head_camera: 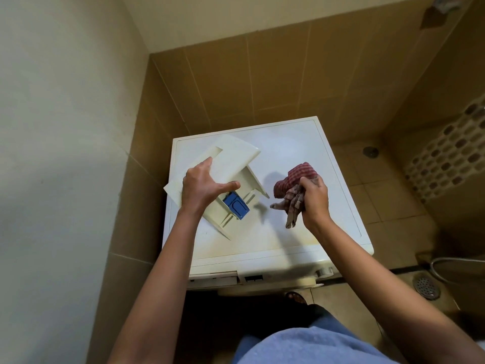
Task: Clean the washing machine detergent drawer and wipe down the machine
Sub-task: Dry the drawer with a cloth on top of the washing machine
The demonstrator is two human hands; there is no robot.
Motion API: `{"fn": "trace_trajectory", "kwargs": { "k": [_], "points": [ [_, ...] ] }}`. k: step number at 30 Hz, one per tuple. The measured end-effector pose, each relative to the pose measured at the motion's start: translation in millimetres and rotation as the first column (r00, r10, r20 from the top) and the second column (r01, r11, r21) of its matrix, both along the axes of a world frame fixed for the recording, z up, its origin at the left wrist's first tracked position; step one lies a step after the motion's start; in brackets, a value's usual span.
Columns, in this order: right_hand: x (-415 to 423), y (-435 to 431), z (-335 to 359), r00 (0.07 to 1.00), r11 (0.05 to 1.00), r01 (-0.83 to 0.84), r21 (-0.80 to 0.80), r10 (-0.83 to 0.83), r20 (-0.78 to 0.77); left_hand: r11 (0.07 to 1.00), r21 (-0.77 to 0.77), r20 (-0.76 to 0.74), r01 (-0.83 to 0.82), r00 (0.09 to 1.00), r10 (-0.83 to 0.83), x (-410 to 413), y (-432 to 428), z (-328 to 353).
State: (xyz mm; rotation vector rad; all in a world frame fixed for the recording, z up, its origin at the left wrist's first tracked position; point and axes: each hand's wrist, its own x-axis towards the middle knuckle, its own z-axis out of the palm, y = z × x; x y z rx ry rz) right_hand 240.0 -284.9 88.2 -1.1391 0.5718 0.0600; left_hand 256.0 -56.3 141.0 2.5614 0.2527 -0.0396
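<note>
A cream detergent drawer (231, 161) with a blue insert (236, 206) is held tilted above the top of the white washing machine (294, 143). My left hand (202, 185) grips the drawer by its wide front panel, thumb stretched toward the blue insert. To the right, my right hand (313, 198) grips a bunched red checked cloth (291, 185), whose grey ends hang down over the machine top. The two hands are apart, with a gap between cloth and drawer.
The machine stands in a tiled corner, with a wall close on the left. An empty drawer slot (214, 276) and a dial (324, 271) show on its front edge. Floor drains (426, 286) and a hose lie on the floor at right.
</note>
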Motion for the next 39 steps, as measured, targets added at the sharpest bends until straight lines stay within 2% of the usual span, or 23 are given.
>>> {"fn": "trace_trajectory", "kwargs": {
  "k": [3,5,6,7,8,9,11,12,13,14,16,18,23,24,26,27,29,34,37,39],
  "points": [
    [6.6,6.1,9.0,0.994,0.995,-0.069,-0.07,0.075,0.084,0.998,0.05,-0.021,0.048,0.999,-0.047,0.6,3.4,-2.9],
    [14.4,14.2,16.0,0.957,0.946,-0.116,-0.302,0.187,0.22,0.994,0.084,-0.032,0.069,0.997,-0.066,-0.1,3.5,-5.7],
    [18.4,18.6,19.4,0.907,0.873,-0.12,-0.473,0.29,0.306,0.992,0.1,-0.029,0.079,0.997,-0.076,-0.7,2.2,-6.3],
    [23.4,23.8,19.5,0.82,0.753,-0.119,-0.647,0.441,0.363,0.99,0.111,-0.022,0.086,0.996,-0.084,-0.9,0.5,-7.7],
    [26.4,30.2,20.0,0.714,0.59,-0.101,-0.801,0.604,0.355,0.99,0.107,-0.015,0.091,0.996,-0.09,-1.7,-2.1,-7.7],
    [27.7,37.1,20.4,0.624,0.384,-0.069,-0.921,0.736,0.26,0.991,0.091,-0.003,0.095,0.995,-0.095,-2.3,-5.4,-8.4],
    [25.6,53.6,24.5,0.501,-0.024,0.003,-1.0,0.865,-0.019,0.993,0.065,0.056,0.102,0.993,-0.106,-4.7,-11.6,-9.9],
    [24.9,60.6,25.3,0.454,-0.157,0.009,-0.988,0.881,-0.136,0.993,0.063,0.083,0.101,0.991,-0.106,-6.0,-13.5,-11.3],
    [26.2,65.3,26.8,0.417,-0.225,-0.013,-0.974,0.884,-0.21,0.994,0.059,0.104,0.091,0.99,-0.096,-6.5,-14.3,-12.5],
    [29.5,67.1,30.2,0.393,-0.246,-0.056,-0.968,0.886,-0.247,0.996,0.043,0.111,0.08,0.99,-0.084,-6.7,-13.9,-12.6],
    [41.0,64.9,36.8,0.407,-0.212,-0.126,-0.969,0.88,-0.246,0.997,-0.003,0.107,0.075,0.992,-0.074,-7.3,-12.9,-8.9],
    [55.7,61.5,38.9,0.468,-0.207,-0.153,-0.966,0.846,-0.256,0.996,-0.028,0.099,0.082,0.992,-0.079,-8.6,-14.6,-6.6],
    [99.8,72.2,32.1,0.599,-0.163,-0.282,-0.945,0.74,-0.306,0.992,0.056,0.144,0.114,0.982,-0.121,-13.7,-28.0,-13.3],
    [101.2,76.2,32.2,0.585,-0.18,-0.262,-0.948,0.751,-0.304,0.992,0.069,0.154,0.104,0.981,-0.114,-13.1,-28.8,-14.9],
    [98.4,81.3,30.0,0.502,-0.237,-0.181,-0.954,0.812,-0.297,0.993,0.085,0.16,0.087,0.982,-0.1,-11.4,-29.8,-15.2],
    [96.6,80.8,30.1,0.461,-0.233,-0.157,-0.96,0.842,-0.28,0.992,0.096,0.165,0.086,0.981,-0.101,-11.1,-30.4,-14.9],
    [102.7,75.7,31.1,0.462,-0.182,-0.169,-0.969,0.853,-0.241,0.988,0.124,0.177,0.092,0.978,-0.114,-10.9,-31.3,-14.6],
    [120.3,65.7,33.4,0.659,0.023,-0.379,-0.925,0.708,-0.253,0.983,0.167,0.192,0.082,0.975,-0.113,-10.9,-30.9,-18.2],
    [109.9,57.1,30.1,0.759,0.145,-0.392,-0.909,0.609,-0.23,0.982,0.171,0.205,0.085,0.971,-0.119,-10.0,-31.2,-20.7],
    [96.8,49.2,22.5,0.826,0.243,-0.341,-0.908,0.539,-0.166,0.983,0.168,0.205,0.07,0.973,-0.104,-9.8,-32.5,-21.7]
  ]
}}
